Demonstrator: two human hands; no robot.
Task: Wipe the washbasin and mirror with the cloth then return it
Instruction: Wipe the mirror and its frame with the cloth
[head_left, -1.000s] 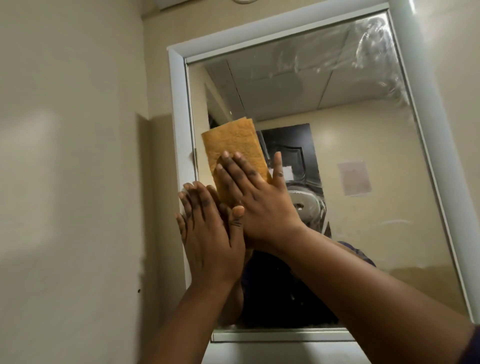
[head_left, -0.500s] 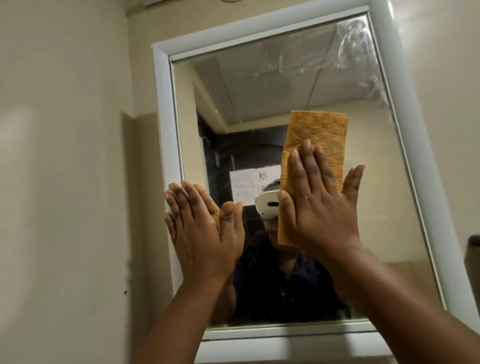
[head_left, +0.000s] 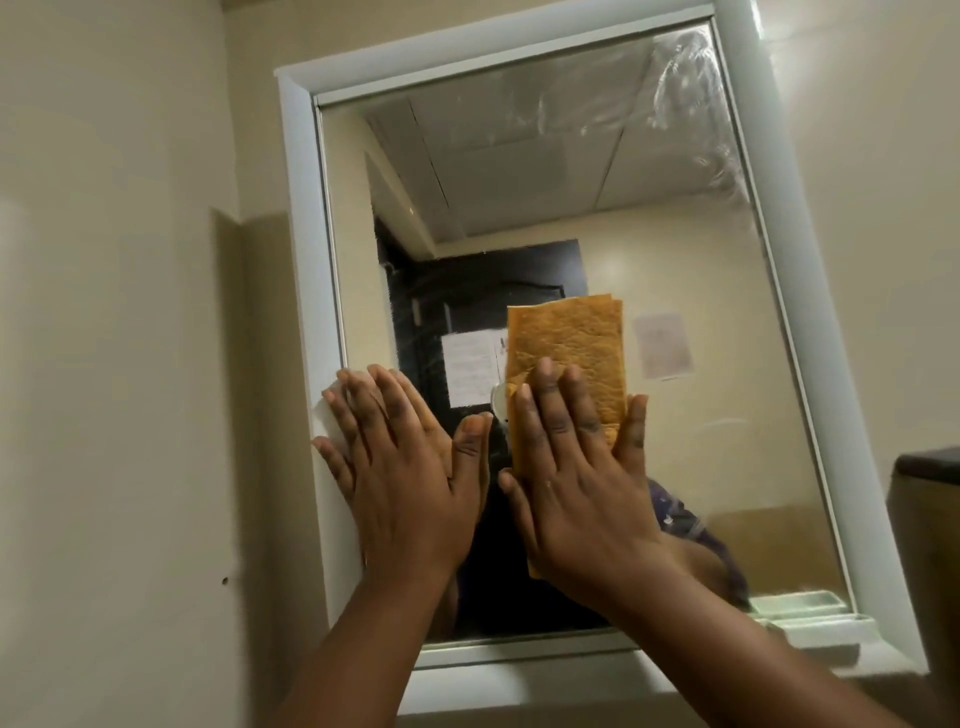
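Note:
A wall mirror (head_left: 675, 234) in a white frame fills most of the view. A folded orange cloth (head_left: 569, 343) lies flat against the glass near the mirror's middle, and my right hand (head_left: 576, 478) presses on its lower half with fingers spread. My left hand (head_left: 400, 467) rests flat and bare on the glass and the frame's left edge, thumb close to the right hand. Smears show on the glass at the upper right. The washbasin is out of view.
A white ledge (head_left: 571, 675) runs under the mirror, with a pale green soap dish (head_left: 815, 623) at its right end. Beige wall lies to the left, and a dark-topped fixture (head_left: 930, 499) juts in at the right edge.
My right hand slid the cloth from the mirror's left side to the right, then back down toward the middle. My left hand stayed pressed at the left edge.

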